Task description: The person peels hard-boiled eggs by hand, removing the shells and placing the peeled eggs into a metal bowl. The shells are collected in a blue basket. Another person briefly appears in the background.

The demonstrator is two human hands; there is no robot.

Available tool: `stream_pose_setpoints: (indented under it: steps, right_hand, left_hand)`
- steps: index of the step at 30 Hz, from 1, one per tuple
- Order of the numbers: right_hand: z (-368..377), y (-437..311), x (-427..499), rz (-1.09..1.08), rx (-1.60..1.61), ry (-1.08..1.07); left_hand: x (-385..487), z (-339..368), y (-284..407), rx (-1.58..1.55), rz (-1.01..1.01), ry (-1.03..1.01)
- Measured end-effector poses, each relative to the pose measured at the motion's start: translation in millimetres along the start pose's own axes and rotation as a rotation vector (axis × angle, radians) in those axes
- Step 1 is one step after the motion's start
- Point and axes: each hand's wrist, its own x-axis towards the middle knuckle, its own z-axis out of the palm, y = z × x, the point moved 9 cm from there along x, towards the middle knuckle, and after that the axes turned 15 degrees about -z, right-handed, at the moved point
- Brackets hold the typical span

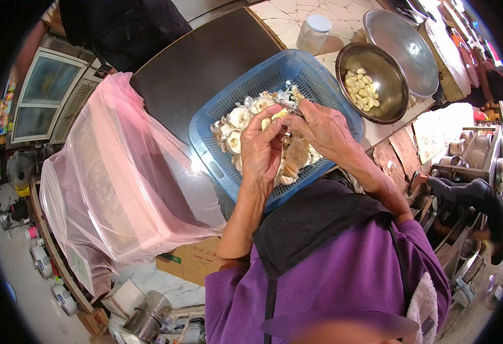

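Both my hands are above a blue plastic basket (245,88) with slotted walls. My left hand (261,148) holds pale garlic cloves (267,124) between thumb and fingers. Meeting it at the fingertips, my right hand (322,129) grips what looks like a thin dark blade (292,109), partly hidden by the fingers. A yellowish clove (280,114) shows between the two hands. Whole garlic bulbs (240,117) and loose papery skins (298,152) fill the basket beneath them. Right of the basket, peeled cloves (362,91) lie in a metal bowl (391,103).
A larger metal basin (406,41) and a lidded clear jar (314,36) stand behind on cracked tile. Pink netting (118,172) drapes containers at left on the dark tabletop (208,56). One person (118,30) stands across the table; another (475,200) is far right.
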Motion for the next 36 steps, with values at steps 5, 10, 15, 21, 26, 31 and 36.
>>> stream_pose_setpoints:
  steps: [5, 10, 15, 21, 26, 31, 36]
  right_hand:
    - [3.9, -4.3, -2.5, -0.049, -0.113, 0.013]
    - [3.6, -9.2, -2.2, -0.119, -0.138, -0.009]
    - [2.9, -4.1, 1.0, -0.120, 0.004, -0.180]
    - [2.1, -8.0, 4.5, -0.158, 0.118, -0.264]
    - [4.1, -3.9, 6.7, -0.167, 0.034, -0.302]
    - [1.7, -16.9, 1.4, -0.195, -0.025, -0.222]
    - [8.7, -17.2, -21.4, -0.200, 0.054, -0.334]
  left_hand:
    - [-0.8, 3.3, -3.4, -0.061, -0.014, -0.013]
    - [-2.6, 2.8, -0.4, 0.026, -0.004, -0.008]
    - [3.5, -15.6, 5.9, -0.028, -0.186, 0.027]
    - [11.8, -0.9, 0.2, 0.182, -0.285, -0.114]
    - [9.1, 2.8, -3.1, 0.240, -0.368, -0.205]
    - [16.0, -9.9, -9.2, 0.071, -0.351, -0.098]
    - [18.9, -17.2, -1.0, 0.133, -0.269, -0.022]
